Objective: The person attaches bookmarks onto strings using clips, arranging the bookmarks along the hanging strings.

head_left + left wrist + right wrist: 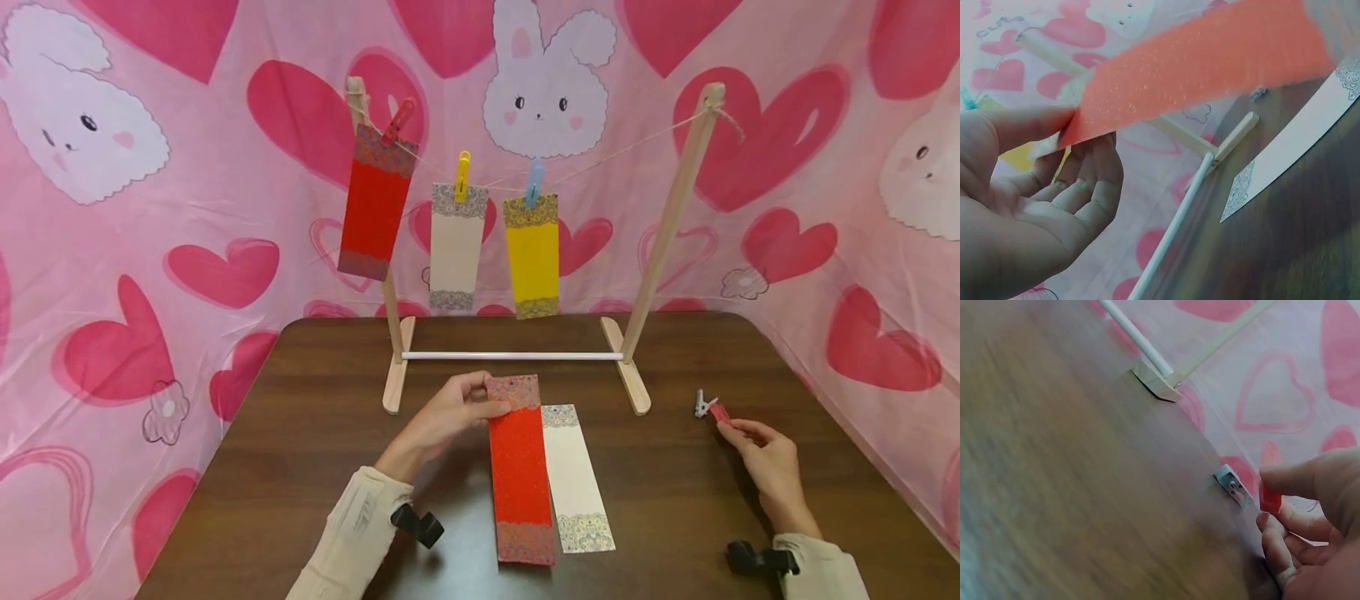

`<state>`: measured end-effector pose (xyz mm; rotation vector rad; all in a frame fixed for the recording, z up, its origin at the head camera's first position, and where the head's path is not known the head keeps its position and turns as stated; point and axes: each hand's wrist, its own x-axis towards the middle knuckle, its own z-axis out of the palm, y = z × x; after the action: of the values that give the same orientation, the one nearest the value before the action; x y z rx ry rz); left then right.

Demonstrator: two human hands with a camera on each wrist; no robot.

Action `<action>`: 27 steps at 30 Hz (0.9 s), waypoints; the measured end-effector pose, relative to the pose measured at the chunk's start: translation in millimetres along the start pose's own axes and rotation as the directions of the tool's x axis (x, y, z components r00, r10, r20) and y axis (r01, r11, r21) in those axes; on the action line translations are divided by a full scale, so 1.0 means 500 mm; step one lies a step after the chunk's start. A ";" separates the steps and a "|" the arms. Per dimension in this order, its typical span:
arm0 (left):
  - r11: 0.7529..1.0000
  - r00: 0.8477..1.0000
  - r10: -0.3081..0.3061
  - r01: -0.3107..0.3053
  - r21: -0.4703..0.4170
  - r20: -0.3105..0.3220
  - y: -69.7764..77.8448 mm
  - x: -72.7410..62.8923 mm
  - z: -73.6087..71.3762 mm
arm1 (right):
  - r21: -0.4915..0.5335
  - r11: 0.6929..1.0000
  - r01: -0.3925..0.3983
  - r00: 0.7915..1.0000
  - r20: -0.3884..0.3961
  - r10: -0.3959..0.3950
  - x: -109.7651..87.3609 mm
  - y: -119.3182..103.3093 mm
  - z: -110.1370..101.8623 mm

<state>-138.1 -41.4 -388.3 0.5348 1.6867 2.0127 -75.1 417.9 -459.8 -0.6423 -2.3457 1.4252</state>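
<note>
Left hand [453, 412]: thumb and fingers pinched the patterned top end of a long red paper strip [520, 471], thumb in front. Strip was in front of the pale wooden frame [512, 357], extending away from it below my grip. Right hand [772, 467]: pinched a small red plastic clothespin [720, 414], right of the frame and forward of it. Grey-white clip [702, 405] sat right of the frame too.

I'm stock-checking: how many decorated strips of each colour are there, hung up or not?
Red: 2 (hanging red strip, held red strip in the left hand)
White: 2 (hanging white strip, white strip on the table)
Yellow: 1 (hanging yellow strip)
Total: 5
</note>
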 end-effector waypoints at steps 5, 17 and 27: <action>0.999 0.999 0.035 -0.035 -0.016 0.003 0.004 0.000 0.002 | 0.053 0.998 -0.032 0.999 -0.006 0.032 0.003 0.001 -0.006; 0.996 0.994 0.085 -0.085 0.010 -0.071 0.017 -0.003 0.003 | 0.354 0.933 0.061 0.998 0.005 -0.067 0.005 0.010 0.000; 0.996 0.991 0.088 -0.089 -0.002 -0.098 0.022 -0.008 0.009 | 0.295 0.953 0.070 0.996 0.038 -0.084 0.008 0.018 -0.002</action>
<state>-133.5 -41.4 -376.5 0.5249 1.7408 2.1388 -76.3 424.2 -467.3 -0.4324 -2.1072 1.7249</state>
